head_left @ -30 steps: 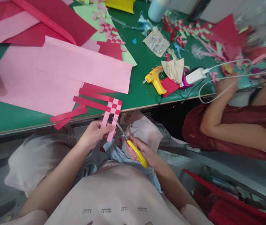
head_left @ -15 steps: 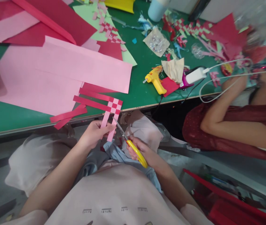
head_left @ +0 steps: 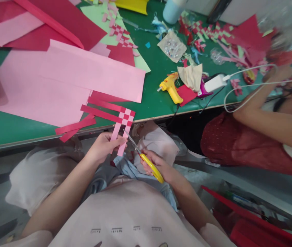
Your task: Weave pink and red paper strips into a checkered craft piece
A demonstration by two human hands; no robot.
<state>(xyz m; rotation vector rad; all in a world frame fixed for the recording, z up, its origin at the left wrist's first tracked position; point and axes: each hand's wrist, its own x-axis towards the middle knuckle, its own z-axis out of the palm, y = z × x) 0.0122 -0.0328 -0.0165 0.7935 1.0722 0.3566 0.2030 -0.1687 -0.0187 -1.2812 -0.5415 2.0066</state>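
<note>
My left hand [head_left: 107, 145] pinches the pink strips hanging from a woven paper piece [head_left: 126, 117], a red and pink checkerboard with red strips stretching left over the table edge. My right hand [head_left: 152, 163] grips scissors [head_left: 149, 166] with yellow handles. Their blades lie across the right-hand pink strip, just below the checkered part. Whether the blades are fully closed I cannot tell. Loose red strips [head_left: 76, 127] lie at the table's edge, left of the woven piece.
On the green table [head_left: 151, 111] are large pink sheets [head_left: 66, 75], a yellow glue gun [head_left: 171, 88], a white plug [head_left: 215, 83] with a cable, and a bead packet [head_left: 172, 47]. At right sits another person [head_left: 259, 137], arms over the table.
My hands, the scissors and the woven piece have barely moved. The person at right has shifted their arm further to the right and up, and the white cable moved slightly.
</note>
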